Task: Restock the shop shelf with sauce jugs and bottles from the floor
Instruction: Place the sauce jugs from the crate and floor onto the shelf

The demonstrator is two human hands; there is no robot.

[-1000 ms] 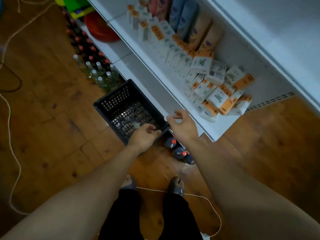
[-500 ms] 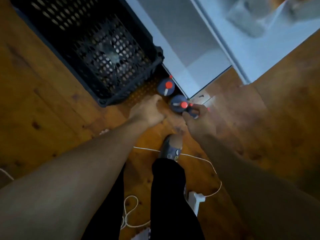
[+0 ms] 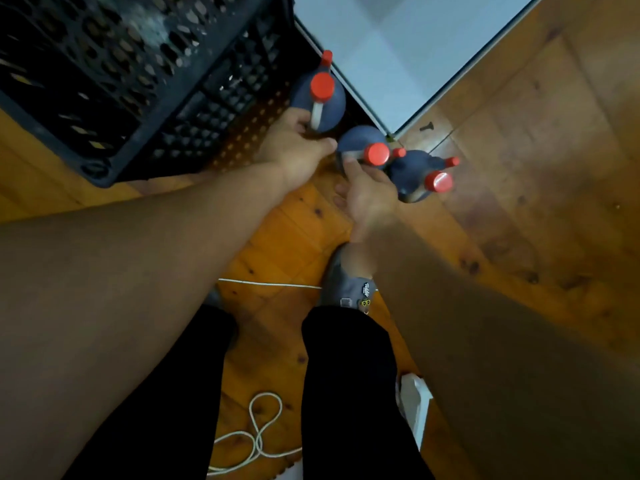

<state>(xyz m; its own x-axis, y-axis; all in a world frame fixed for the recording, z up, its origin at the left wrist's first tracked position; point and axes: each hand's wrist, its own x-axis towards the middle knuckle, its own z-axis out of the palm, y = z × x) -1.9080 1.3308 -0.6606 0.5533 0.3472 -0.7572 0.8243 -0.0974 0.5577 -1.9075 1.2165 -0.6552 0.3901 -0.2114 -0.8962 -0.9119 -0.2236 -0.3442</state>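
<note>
floor: wooden boards, orange-brown, and all three jugs stand on it by the corner of the shelf.
crate: black plastic with many holes, cut off at the top and left edges. What lies inside is blurred.
shelf: only the white bottom part is seen, and the upper boards are out of view.
first jug: dark blue with a big red cap and a small one, between the crate and the shelf. Its lower body is hidden.
middle jug: same kind, at the shelf corner, touching the third one as far as I can tell.
third jug: same kind, on open floor to the right, and no hand is on it.
left hand: fingers curled round the pale handle of the first jug. The fingertips are hidden under it.
right hand: thumb pressed on the pale handle of the middle jug, the other fingers bent below, mostly hidden.
shoe: grey, partly covered by the right forearm.
cord: white, looped on the floor between the legs.
screw: small and dark, beside the shelf corner.
</note>
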